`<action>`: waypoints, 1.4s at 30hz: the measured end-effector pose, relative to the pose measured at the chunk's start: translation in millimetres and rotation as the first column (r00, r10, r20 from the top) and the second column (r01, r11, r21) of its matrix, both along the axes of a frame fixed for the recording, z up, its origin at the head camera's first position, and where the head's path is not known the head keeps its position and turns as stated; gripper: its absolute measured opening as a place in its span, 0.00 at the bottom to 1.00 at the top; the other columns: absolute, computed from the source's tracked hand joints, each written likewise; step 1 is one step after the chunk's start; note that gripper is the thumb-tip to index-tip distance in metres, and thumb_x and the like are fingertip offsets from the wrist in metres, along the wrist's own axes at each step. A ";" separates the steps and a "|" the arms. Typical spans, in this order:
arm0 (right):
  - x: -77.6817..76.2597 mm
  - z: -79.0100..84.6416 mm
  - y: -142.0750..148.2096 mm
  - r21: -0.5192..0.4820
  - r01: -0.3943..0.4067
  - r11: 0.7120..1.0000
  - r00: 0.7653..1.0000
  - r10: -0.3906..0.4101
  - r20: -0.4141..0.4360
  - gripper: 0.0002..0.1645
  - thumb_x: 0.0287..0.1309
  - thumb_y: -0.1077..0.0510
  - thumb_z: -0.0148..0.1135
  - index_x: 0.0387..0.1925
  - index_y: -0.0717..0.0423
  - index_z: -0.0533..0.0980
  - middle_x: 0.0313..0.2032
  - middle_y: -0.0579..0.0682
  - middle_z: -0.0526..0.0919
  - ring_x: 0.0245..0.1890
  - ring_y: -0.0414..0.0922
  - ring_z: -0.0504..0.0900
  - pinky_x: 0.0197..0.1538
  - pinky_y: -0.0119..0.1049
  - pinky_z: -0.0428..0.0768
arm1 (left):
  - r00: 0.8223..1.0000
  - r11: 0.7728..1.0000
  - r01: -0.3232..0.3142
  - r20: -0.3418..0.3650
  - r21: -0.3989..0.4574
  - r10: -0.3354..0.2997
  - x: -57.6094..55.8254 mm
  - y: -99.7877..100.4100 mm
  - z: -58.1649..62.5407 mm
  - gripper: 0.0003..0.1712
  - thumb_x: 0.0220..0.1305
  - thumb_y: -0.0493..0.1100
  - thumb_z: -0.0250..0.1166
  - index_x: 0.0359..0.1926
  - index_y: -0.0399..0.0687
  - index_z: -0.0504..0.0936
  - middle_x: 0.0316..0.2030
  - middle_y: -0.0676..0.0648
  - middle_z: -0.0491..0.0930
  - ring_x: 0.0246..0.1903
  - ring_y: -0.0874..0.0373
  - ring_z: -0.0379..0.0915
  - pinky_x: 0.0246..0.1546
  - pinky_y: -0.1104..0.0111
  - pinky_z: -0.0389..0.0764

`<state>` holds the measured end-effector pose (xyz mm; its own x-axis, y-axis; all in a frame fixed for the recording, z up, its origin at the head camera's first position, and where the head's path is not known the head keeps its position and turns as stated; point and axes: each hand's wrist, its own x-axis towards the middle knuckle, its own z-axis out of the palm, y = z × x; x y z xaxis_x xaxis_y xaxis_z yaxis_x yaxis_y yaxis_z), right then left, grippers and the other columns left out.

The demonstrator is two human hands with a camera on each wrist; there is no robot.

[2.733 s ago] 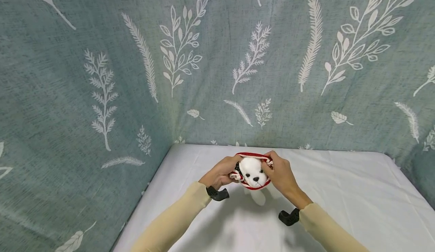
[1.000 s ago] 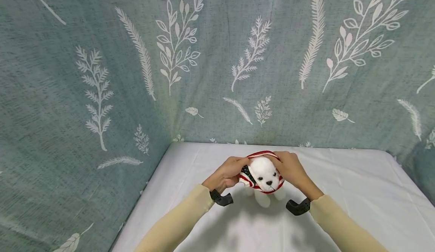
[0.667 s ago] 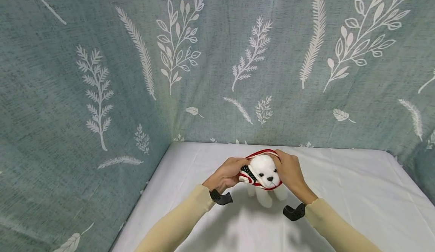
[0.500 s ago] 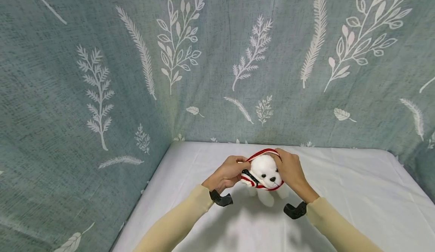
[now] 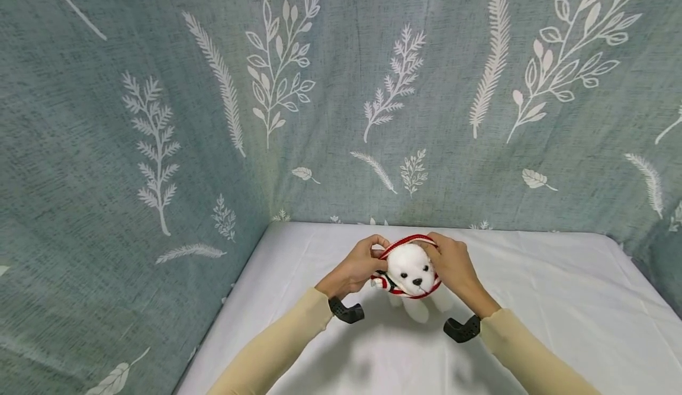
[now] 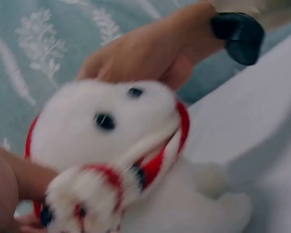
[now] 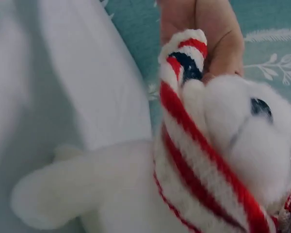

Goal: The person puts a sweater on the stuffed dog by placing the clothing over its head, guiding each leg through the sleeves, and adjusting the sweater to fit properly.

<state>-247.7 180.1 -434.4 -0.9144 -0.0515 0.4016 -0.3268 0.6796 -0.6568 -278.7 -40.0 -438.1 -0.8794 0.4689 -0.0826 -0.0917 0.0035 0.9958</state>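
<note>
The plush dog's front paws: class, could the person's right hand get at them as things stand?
Probably yes, but not freely: the right hand grips the striped knit garment round the plush dog; the paws lie uncovered just below it on the white cloth.

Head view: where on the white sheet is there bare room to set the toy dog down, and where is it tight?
Bare white sheet runs right of the right hand to the bed's right edge, and between the left hand and the leaf-print curtain. It is crowded in the middle, where both hands grip the striped knit garment around the plush dog.
</note>
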 end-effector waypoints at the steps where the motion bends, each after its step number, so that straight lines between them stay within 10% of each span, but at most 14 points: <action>1: 0.1 -0.4 0.3 -0.004 0.003 1.000 1.000 -0.003 0.001 0.10 0.74 0.53 0.61 0.36 0.50 0.83 0.30 0.46 0.85 0.30 0.44 0.79 0.34 0.41 0.77 | 1.000 1.000 0.012 0.008 0.015 -0.012 -1.0 -1.3 -1.6 0.21 0.55 0.17 0.58 0.46 0.40 0.71 0.36 0.42 0.81 0.31 0.53 0.80 0.26 0.66 0.80; 14: 2.5 -10.2 0.6 -0.202 0.027 0.979 0.991 -0.001 0.130 0.25 0.75 0.37 0.55 0.30 0.52 0.74 0.20 0.46 0.67 0.22 0.43 0.66 0.27 0.36 0.67 | 0.994 0.994 -0.102 -0.030 0.047 0.103 -13.8 -6.1 -18.3 0.32 0.38 0.13 0.50 0.44 0.40 0.78 0.38 0.45 0.78 0.29 0.55 0.67 0.17 0.68 0.62; 20: 6.0 -5.8 4.5 -0.247 -0.131 0.960 0.955 0.189 0.228 0.23 0.69 0.34 0.61 0.43 0.47 0.83 0.40 0.45 0.85 0.42 0.46 0.82 0.41 0.40 0.79 | 0.986 0.984 -0.158 0.044 -0.087 0.162 -16.9 -11.3 -23.5 0.25 0.49 0.20 0.48 0.43 0.40 0.83 0.38 0.47 0.79 0.33 0.55 0.69 0.24 0.68 0.67; 30: 7.6 16.4 19.9 -0.106 -0.306 0.946 0.910 0.323 0.259 0.17 0.71 0.45 0.64 0.50 0.50 0.85 0.43 0.47 0.87 0.41 0.44 0.87 0.41 0.40 0.83 | 0.991 0.992 0.116 0.074 -0.048 -0.113 -13.4 -26.8 -14.0 0.10 0.62 0.40 0.58 0.43 0.42 0.79 0.45 0.46 0.80 0.41 0.55 0.75 0.40 0.63 0.78; 42: 8.2 26.0 22.1 0.049 -0.480 0.876 0.857 0.456 0.240 0.13 0.69 0.62 0.57 0.49 0.56 0.85 0.37 0.43 0.87 0.30 0.38 0.82 0.35 0.35 0.81 | 0.946 0.903 0.225 -0.139 -0.365 -0.292 -7.0 -21.7 6.4 0.18 0.74 0.57 0.62 0.51 0.51 0.86 0.43 0.49 0.85 0.38 0.56 0.79 0.37 0.63 0.79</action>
